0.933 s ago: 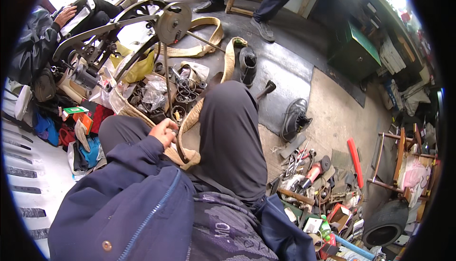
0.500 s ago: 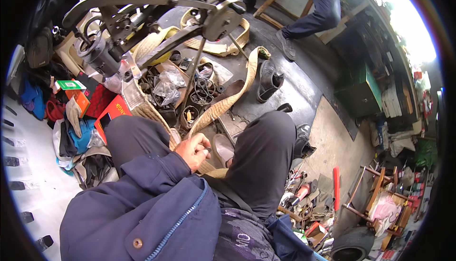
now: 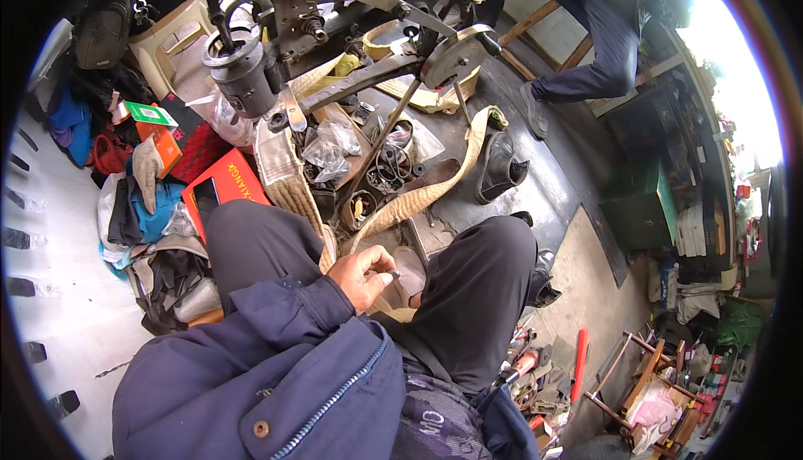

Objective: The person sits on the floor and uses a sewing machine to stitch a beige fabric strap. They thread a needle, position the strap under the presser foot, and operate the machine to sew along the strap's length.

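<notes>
My left hand [image 3: 365, 278] is above my lap, between my knees, its thumb and fingers pinched together. A tiny dark thing [image 3: 396, 275] shows at the fingertips, too small to name. My right hand is out of the picture. Just beyond the left hand, a pale shoe [image 3: 408, 266] is partly seen between my legs. A long, wide beige strap [image 3: 443, 184] curves across the floor from near my knees. Ahead stands a hand-cranked metal sewing machine [image 3: 314, 21] with a round wheel and a dark cylinder [image 3: 242, 71] at its left end.
Beneath the machine are small parts, plastic bags [image 3: 332, 149] and a tin [image 3: 360, 207]. A black shoe [image 3: 500, 169] lies beyond my right knee. Left are a red box [image 3: 226, 188] and piled cloths; right, tools and a red bar [image 3: 580, 364]. Another person [image 3: 598, 29] sits at the far right.
The whole view has shifted, so the machine and floor things sit further right in the picture. My left hand stays pinched near my lap. The seated person's hand has come into view.
</notes>
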The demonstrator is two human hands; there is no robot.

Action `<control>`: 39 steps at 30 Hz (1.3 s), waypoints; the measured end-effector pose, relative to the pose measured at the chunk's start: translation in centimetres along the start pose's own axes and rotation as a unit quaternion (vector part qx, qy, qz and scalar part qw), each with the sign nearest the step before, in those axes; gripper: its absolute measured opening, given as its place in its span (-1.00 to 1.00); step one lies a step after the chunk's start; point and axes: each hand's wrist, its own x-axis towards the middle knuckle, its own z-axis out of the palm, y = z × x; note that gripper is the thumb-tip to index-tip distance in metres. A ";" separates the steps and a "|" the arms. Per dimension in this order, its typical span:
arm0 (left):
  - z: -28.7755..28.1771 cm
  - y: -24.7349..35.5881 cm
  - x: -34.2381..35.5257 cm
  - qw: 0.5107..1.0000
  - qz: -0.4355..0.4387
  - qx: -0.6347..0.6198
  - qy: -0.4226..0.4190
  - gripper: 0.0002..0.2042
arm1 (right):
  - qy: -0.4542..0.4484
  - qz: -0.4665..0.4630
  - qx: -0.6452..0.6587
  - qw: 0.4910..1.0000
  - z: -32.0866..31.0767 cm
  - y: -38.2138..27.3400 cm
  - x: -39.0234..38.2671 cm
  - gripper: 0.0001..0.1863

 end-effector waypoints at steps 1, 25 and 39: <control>0.0 0.0 -0.1 1.000 -0.002 0.005 0.002 -0.88 | 0.028 -0.016 0.011 0.999 -1.5 -0.4 0.1 -0.69; -0.3 4.3 -4.9 0.948 0.127 -0.291 0.004 -0.86 | -0.474 -0.533 0.210 0.669 10.0 -43.1 -21.9 -0.33; -4.5 2.5 -4.8 0.915 0.063 -0.392 0.067 -0.87 | -0.565 -0.500 0.043 0.655 13.8 -43.9 -20.7 -0.57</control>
